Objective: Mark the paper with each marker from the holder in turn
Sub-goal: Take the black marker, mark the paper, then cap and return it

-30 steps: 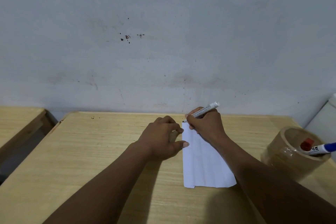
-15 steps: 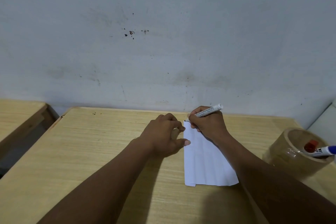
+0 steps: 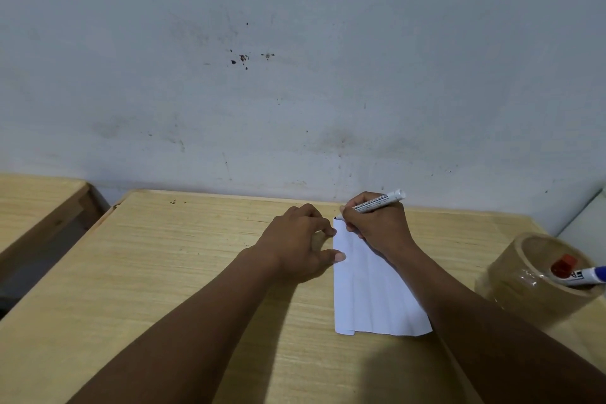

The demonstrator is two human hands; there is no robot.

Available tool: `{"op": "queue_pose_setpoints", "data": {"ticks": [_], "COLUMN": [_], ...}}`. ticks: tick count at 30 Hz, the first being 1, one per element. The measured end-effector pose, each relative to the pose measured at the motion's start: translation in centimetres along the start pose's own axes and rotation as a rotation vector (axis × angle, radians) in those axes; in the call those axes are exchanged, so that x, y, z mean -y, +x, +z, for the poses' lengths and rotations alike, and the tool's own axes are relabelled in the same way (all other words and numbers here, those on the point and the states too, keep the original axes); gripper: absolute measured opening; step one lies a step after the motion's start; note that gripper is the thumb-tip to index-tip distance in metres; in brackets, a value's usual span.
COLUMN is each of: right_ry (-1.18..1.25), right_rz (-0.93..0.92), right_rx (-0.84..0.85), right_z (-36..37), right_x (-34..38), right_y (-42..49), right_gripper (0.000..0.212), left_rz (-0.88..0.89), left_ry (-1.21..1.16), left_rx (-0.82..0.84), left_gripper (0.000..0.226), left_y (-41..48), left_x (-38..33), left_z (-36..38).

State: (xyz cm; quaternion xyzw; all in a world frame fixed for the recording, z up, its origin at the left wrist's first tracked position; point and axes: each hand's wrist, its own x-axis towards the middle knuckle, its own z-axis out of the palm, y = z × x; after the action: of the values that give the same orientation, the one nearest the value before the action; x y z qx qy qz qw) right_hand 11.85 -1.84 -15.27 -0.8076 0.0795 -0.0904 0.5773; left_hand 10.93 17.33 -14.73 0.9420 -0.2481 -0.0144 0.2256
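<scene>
nothing moved, right hand [image 3: 377,226] holds marker [image 3: 377,202], paper [image 3: 370,292] beneath

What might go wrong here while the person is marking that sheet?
The marker tip sits at the far left corner of the paper, so a stroke may run onto the wooden table. The left hand pins only the sheet's left edge, so it could shift. The right forearm passes close to the holder with its markers and might knock it.
</scene>
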Motion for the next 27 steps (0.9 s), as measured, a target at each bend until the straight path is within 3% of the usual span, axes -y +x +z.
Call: {"op": "queue_pose_setpoints", "data": {"ticks": [6,9,18,23,27], "right_ry": [0.074,0.075,0.431,0.579,0.56], "right_rz": [0.001,0.018,0.222,0.224,0.212], "right_rx": [0.036,-0.024,-0.047,-0.119,-0.007], "right_z": [-0.1,-0.2,-1.8,-3.0,-4.1], "right_x": [-0.1,0.1,3.1,6.2,8.2], "right_y": [0.0,0.2,0.6,0.2,-1.4], "right_gripper": [0.008,0.01,0.008,0.004,0.003], "left_rz": [-0.002,-0.006,-0.138,-0.216,-0.209], "left_ry": [0.004,-0.003,-0.125,-0.025,0.017], "left_rx": [0.001,0.006,0.073,0.029,-0.013], "left_gripper": [0.058,0.058,0.07,0.055,0.03], "left_y": [0.0,-0.1,-0.3,-2.6,-4.1], "left_x": [0.0,-0.1,-0.8,1.3,0.7], "left_z": [0.0,-0.1,-3.1,-4.4,-4.0]}}
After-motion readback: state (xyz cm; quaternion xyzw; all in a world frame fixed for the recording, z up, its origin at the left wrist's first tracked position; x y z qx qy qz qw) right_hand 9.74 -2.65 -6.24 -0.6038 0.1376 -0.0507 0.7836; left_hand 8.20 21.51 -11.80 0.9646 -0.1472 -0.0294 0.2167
